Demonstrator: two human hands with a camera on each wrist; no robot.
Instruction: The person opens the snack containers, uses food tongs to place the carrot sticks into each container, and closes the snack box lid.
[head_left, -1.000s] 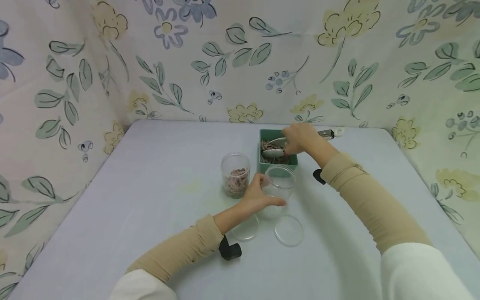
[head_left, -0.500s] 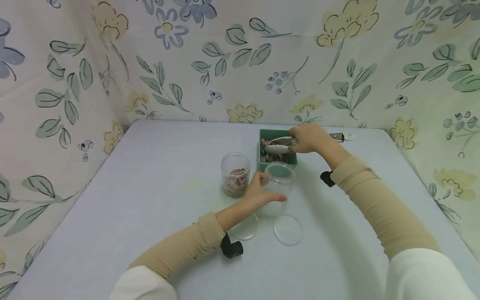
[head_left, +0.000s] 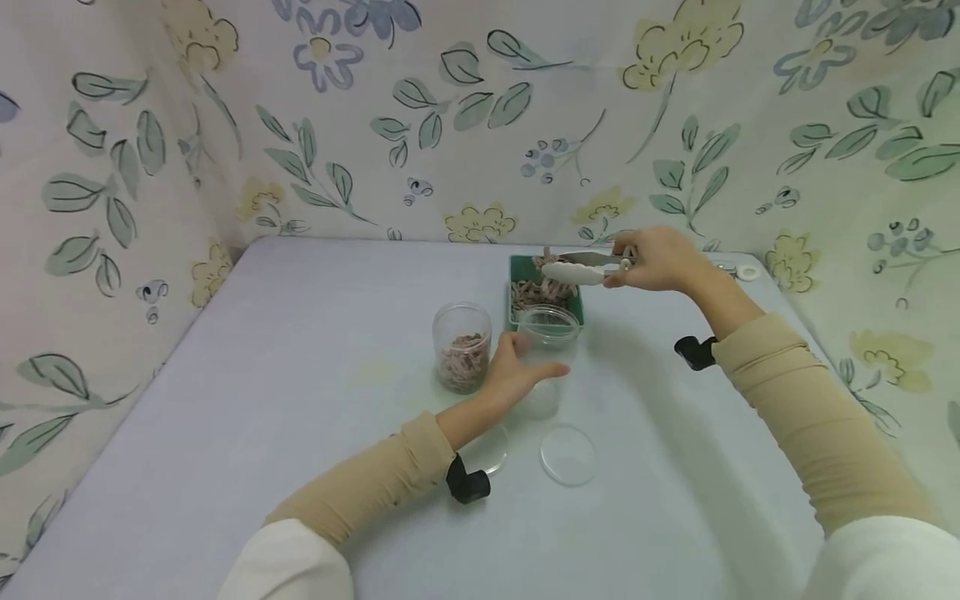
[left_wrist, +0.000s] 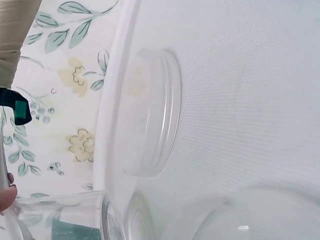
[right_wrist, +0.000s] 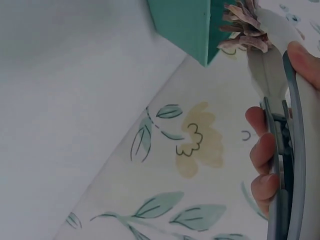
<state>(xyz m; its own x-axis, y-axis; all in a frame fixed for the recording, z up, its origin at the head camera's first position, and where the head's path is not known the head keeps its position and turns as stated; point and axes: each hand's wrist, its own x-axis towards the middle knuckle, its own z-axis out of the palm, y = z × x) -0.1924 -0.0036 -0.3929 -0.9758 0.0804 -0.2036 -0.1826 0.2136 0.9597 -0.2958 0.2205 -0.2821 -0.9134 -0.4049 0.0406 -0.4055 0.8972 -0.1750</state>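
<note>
My left hand point(head_left: 513, 379) has thumb and fingers round an empty-looking clear plastic jar point(head_left: 551, 343), its mouth up, just in front of the green box point(head_left: 513, 312). The box holds brownish-pink shredded strips point(head_left: 528, 295). Raised over the box's right side, my right hand point(head_left: 660, 260) grips metal tongs point(head_left: 585, 274) with pale scalloped tips. In the right wrist view, a clump of strips point(right_wrist: 245, 27) sticks out between those tips, above the box. A second clear jar point(head_left: 462, 354), part filled with strips, stands left of my left hand.
Two clear round lids lie on the table in front of the jars: the right lid point(head_left: 567, 456) in full view, the left lid point(head_left: 491, 450) partly under my left wrist. A floral curtain point(head_left: 337, 150) hangs along the table's back edge.
My right hand has moved up and to the right, lifting the tongs with a clump of strips out of the box. The left hand still holds its jar in nearly the same place.
</note>
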